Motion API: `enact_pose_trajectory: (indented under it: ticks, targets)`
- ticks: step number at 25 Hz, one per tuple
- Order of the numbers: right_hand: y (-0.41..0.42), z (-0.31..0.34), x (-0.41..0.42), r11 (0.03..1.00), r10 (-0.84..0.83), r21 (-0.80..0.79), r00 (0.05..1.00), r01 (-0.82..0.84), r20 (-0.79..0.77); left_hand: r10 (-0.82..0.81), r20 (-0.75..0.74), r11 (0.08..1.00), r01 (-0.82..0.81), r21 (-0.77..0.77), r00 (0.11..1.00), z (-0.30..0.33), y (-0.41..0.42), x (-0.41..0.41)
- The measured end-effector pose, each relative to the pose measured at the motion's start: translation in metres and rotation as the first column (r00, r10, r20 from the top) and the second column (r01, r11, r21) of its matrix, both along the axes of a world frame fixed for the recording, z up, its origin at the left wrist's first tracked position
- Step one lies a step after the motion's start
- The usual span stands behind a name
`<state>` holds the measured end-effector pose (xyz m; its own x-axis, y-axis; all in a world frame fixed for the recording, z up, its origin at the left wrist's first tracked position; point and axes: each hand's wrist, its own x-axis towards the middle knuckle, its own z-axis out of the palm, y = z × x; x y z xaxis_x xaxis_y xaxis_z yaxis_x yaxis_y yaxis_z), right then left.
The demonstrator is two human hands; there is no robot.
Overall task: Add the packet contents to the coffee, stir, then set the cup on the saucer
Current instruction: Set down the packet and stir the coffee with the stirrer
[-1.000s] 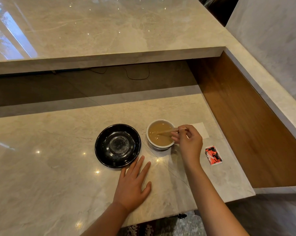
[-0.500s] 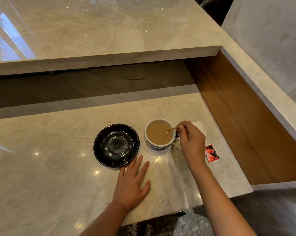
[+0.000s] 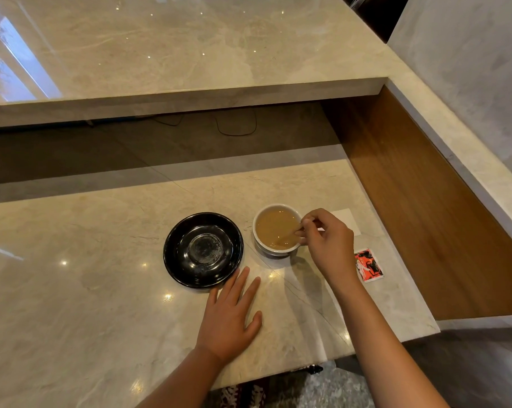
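A white cup (image 3: 262, 248) of light brown coffee (image 3: 273, 226) stands on the marble counter. My right hand (image 3: 326, 241) hovers at the cup's right rim and pinches a thin wooden stirrer (image 3: 287, 236) whose tip dips into the coffee. An empty black saucer (image 3: 203, 250) sits just left of the cup. My left hand (image 3: 229, 319) lies flat, fingers spread, on the counter below the saucer, fingertips close to its rim. A red and black packet (image 3: 369, 265) lies to the right of my right hand.
A white paper napkin (image 3: 349, 220) lies behind my right hand. A wooden side panel (image 3: 425, 207) walls the counter on the right. A raised marble shelf (image 3: 175, 54) overhangs the back. The counter's front edge (image 3: 307, 362) runs near my forearms.
The stirrer has swung within the cup, its tip moving from the left side toward the near right side. My right hand shifted slightly with it. My left hand stayed flat.
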<state>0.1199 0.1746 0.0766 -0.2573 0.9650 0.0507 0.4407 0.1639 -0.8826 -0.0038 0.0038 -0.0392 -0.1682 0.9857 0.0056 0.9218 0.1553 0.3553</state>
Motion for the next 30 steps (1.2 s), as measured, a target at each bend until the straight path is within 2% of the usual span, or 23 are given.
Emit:
enact_pose_trajectory:
  ticks: [4, 6, 9, 16, 25, 30]
  targets:
    - [-0.003, -0.003, -0.015, 0.972, -0.185, -0.182, 0.958, 0.146, -0.220, 0.004, 0.005, 1.000, -0.004, -0.001, 1.000, 0.000, 0.000, 0.000]
    - [-0.001, -0.005, -0.018, 0.959, -0.256, -0.187, 0.930, 0.211, -0.264, 0.004, 0.006, 1.000, -0.004, -0.004, 1.000, -0.001, -0.001, 0.000]
    - [0.003, -0.009, -0.010, 0.965, -0.262, -0.043, 0.950, 0.259, -0.169, 0.003, 0.004, 1.000, -0.003, -0.007, 1.000, 0.000, -0.001, 0.000]
    - [-0.005, -0.007, 0.010, 0.979, -0.136, 0.155, 0.990, 0.131, 0.025, 0.003, -0.001, 1.000, -0.003, -0.012, 1.000, -0.001, -0.001, 0.000]
    - [-0.015, -0.001, 0.022, 0.991, -0.119, 0.052, 0.992, 0.121, -0.048, -0.005, -0.016, 1.000, 0.005, -0.008, 1.000, 0.002, 0.000, 0.000]
    - [-0.015, 0.010, 0.040, 0.982, -0.189, -0.023, 0.966, 0.188, -0.175, -0.004, -0.013, 1.000, 0.004, -0.004, 1.000, 0.002, -0.001, 0.000]
